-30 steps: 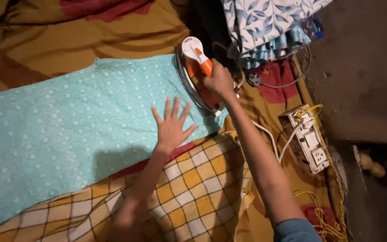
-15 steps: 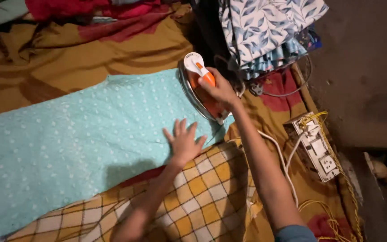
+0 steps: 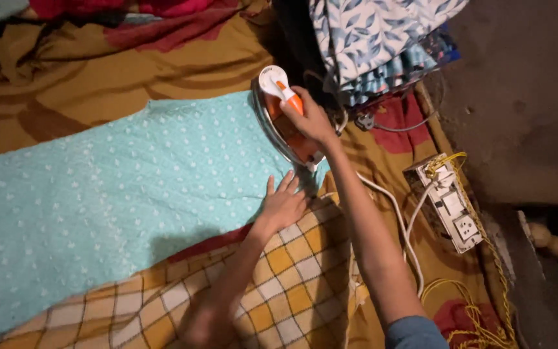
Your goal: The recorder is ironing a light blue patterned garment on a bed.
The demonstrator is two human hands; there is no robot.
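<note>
Iron (image 3: 283, 123) gripped by right hand (image 3: 308, 119), left hand (image 3: 283, 205) just below

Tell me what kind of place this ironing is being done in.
Probably a home, with ironing done on the floor: spread blankets serve as the pad, a power strip lies on them, and folded clothes are stacked beside the iron.

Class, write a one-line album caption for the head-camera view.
Right hand grips an orange-and-white iron while the left hand flattens turquoise dotted cloth.
</note>
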